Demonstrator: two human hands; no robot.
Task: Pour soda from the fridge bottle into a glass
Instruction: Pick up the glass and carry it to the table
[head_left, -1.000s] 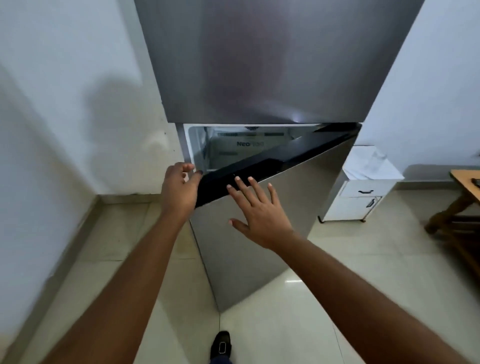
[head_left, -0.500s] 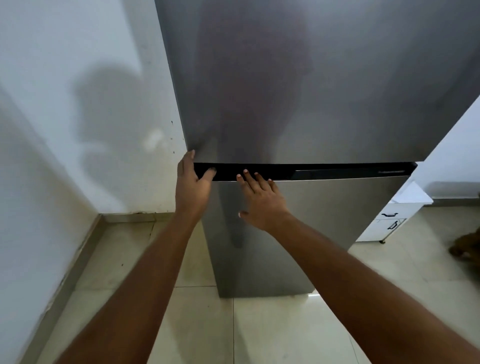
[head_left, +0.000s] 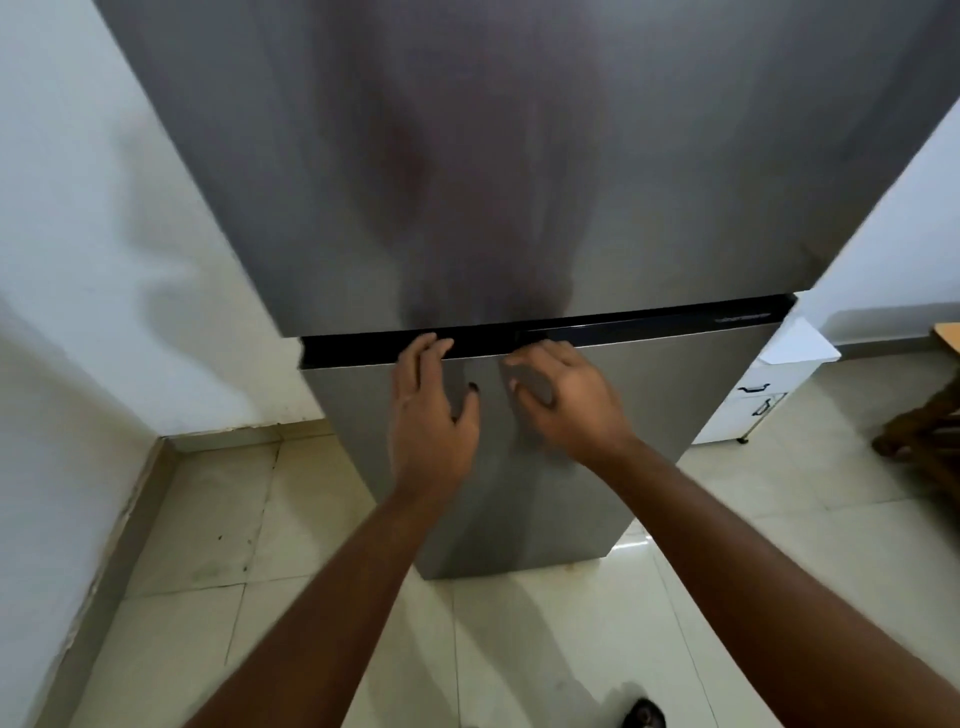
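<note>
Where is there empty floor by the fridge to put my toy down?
Bare tiles lie left of the fridge, between it and the white wall, and in front between the two arms. Right is crowded: a white drawer cabinet and wooden furniture. The left hand and right hand fill the handle strip.

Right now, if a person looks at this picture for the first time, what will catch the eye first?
The tall steel fridge fills the middle, doors shut, with a black handle strip between the upper and lower door. The left hand and right hand, both empty, reach for that strip. A small white cabinet stands at the fridge's right.
</note>
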